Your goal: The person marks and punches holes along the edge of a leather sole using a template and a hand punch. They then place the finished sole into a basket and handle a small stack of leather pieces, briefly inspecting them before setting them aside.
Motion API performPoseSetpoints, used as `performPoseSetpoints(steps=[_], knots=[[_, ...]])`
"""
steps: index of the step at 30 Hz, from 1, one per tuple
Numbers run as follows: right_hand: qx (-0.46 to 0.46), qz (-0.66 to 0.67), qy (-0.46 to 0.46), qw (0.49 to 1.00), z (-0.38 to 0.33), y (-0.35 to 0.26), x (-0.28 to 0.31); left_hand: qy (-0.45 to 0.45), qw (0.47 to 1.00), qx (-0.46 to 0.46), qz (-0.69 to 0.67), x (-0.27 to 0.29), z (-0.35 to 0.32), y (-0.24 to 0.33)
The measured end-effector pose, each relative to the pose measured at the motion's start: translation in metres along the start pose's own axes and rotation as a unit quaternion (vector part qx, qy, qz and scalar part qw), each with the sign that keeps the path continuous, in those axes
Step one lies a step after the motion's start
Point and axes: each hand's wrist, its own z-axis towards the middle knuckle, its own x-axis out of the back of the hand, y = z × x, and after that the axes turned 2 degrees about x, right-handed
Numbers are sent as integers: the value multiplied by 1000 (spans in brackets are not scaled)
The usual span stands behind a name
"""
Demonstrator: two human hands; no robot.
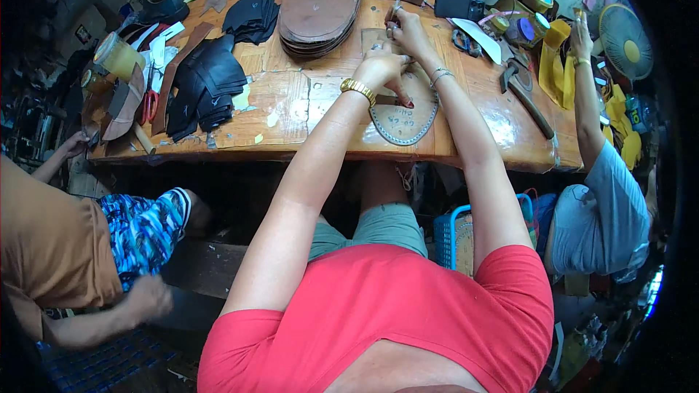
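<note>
My left fingers (400, 89), spread, press the tan, round-ended leather panel (390, 125). Probably light, stiffish; hold by rim. Right fingers (398, 16): can't tell grip.

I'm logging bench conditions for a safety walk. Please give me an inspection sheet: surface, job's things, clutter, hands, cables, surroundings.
Surface: wooden table, its top visibly cracked and patchy.
Job's things: rounded leather piece with a stitched edge.
Clutter: brown leather stack, black pieces and red-handled scissors leftward; hammer rightward.
Hands: left hand on the leather piece; right hand near its far end, fingers bent, grip unclear.
Cables: nothing seen clearly.
Surroundings: person at left, person at right, fan, blue basket.
</note>
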Motion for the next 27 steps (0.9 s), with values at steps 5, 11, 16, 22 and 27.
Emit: performPoseSetpoints(steps=[5, 11, 16, 22, 27], knots=[[61, -27, -43, 997, -7, -9, 11, -6, 1000, 9, 4, 1, -1, -1], [34, 3, -33, 999, -8, -2, 16, 3, 1000, 1, 8, 4, -4, 1], [1, 0, -41, 999, -12, 2, 35, -7, 1000, -19, -17, 12, -10, 4], [15, -8, -44, 999, -22, 13, 49, -17, 999, -10, -29, 8, -5, 0], [-39, 12, -32, 999, -20, 8, 53, 11, 1000, -12, 2, 6, -5, 3]])
